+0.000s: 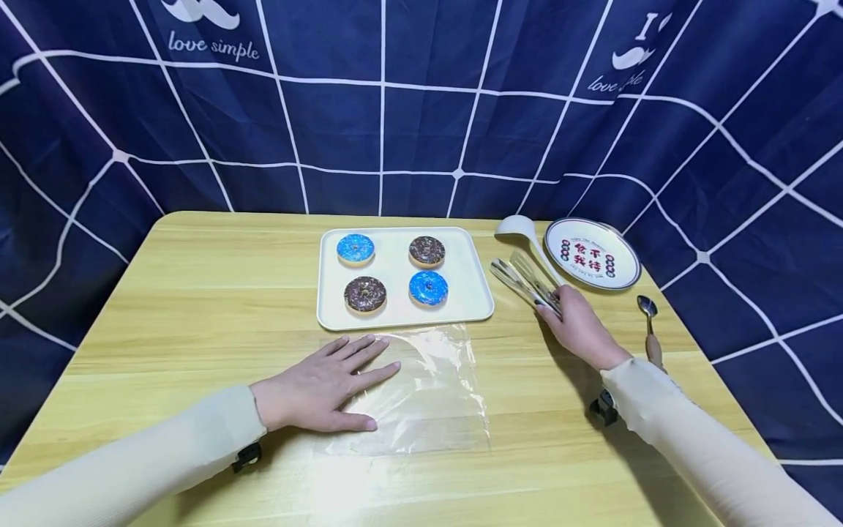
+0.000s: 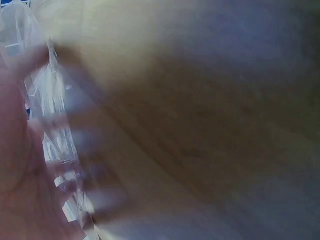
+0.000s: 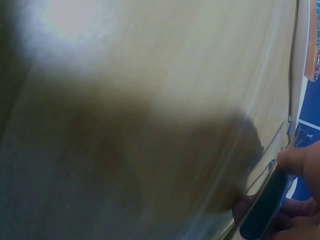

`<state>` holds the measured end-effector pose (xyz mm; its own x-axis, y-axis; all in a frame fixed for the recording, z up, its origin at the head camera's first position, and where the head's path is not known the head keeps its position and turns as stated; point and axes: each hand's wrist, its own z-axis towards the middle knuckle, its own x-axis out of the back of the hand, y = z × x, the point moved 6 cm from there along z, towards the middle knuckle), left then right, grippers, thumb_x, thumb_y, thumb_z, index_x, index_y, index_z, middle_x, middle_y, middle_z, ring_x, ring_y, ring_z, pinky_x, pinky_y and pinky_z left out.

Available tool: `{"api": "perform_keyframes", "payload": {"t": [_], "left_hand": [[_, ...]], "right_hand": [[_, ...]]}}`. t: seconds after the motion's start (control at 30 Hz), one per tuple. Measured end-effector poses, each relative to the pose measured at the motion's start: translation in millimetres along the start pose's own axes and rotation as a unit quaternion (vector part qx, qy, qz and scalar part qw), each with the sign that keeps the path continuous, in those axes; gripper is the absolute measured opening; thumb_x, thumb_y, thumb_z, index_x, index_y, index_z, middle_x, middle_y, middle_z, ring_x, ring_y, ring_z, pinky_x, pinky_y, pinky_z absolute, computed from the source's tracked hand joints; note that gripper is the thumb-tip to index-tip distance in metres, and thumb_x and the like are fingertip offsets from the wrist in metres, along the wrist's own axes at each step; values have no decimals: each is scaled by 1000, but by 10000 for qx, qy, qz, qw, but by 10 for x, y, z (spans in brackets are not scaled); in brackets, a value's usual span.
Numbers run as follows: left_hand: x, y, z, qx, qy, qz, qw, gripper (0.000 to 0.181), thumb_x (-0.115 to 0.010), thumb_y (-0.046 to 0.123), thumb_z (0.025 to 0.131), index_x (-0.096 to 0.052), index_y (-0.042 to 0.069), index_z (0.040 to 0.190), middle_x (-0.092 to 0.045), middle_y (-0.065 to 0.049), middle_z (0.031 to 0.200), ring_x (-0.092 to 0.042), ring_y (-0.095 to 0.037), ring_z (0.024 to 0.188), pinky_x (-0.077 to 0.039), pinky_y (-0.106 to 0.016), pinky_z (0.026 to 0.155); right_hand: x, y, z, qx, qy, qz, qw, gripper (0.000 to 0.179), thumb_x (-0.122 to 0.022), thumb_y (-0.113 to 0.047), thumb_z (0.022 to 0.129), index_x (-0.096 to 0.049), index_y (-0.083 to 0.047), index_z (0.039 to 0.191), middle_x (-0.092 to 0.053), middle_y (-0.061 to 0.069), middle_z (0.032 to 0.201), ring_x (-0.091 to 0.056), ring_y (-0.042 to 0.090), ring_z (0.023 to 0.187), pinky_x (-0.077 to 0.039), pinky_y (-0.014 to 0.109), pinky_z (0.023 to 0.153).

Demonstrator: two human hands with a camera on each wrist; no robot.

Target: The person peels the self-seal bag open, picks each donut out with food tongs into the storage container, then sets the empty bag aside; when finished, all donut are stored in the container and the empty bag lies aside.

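My left hand (image 1: 316, 388) lies with spread, straight fingers over the left side of a clear plastic bag (image 1: 428, 395), which is flat on the table. In the left wrist view, the crinkled plastic (image 2: 55, 110) shows beside the fingers. To the right, my right hand (image 1: 582, 326) grips metal tongs (image 1: 516, 282) near their handle end, their two arms apart and pointing toward the tray. A dark green grip (image 3: 265, 200) shows between thumb and fingers in the right wrist view. A white tray (image 1: 395, 316) holds blue donuts (image 1: 429, 288) and chocolate donuts (image 1: 365, 294) with sprinkles.
A white ladle (image 1: 520, 225) lies just beyond the tongs, its handle running toward my right hand. Behind it is a white plate (image 1: 593, 274) with red lettering. A spoon (image 1: 648, 315) with a wooden handle lies at the table's right side. A dark blue curtain (image 1: 421, 132) hangs behind.
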<state>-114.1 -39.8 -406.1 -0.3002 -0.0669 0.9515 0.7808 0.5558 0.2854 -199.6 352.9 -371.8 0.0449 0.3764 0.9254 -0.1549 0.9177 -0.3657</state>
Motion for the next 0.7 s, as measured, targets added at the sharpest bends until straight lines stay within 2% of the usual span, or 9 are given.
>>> {"api": "perform_keyframes", "payload": {"t": [0.13,0.33,0.57,0.7], "left_hand": [[-8,-6,2,-4,-53,86,9999,83,-55,68,99,-31,26,166,-18,-15,176,-19,-39,163,-23,-63,128],[-28,-14,6,31,-100,293,9995,87,-53,73,96,-29,28,166,-18,-13,176,-20,-36,163,-24,-60,129],[-60,-5,14,-26,40,583,9983,89,-48,78,96,-30,26,166,-20,-14,176,-23,-36,162,-28,-61,127],[-52,-8,21,-47,83,537,9985,88,-48,78,96,-30,26,166,-20,-14,176,-23,-37,162,-27,-62,127]], "right_hand": [[-5,1,17,23,-85,-23,10000,25,-62,-13,104,-55,11,102,-54,20,89,-52,31,80,-43,45,73],[-5,-10,21,83,-102,-77,9999,25,-66,-15,103,-56,7,95,-50,13,81,-49,26,73,-39,36,66],[-8,9,27,21,-188,-169,9997,27,-67,-17,102,-55,6,95,-53,15,84,-50,27,75,-40,37,67],[6,9,37,-17,-251,-205,9995,28,-67,-18,102,-55,6,94,-53,15,82,-50,27,73,-40,37,65]]}}
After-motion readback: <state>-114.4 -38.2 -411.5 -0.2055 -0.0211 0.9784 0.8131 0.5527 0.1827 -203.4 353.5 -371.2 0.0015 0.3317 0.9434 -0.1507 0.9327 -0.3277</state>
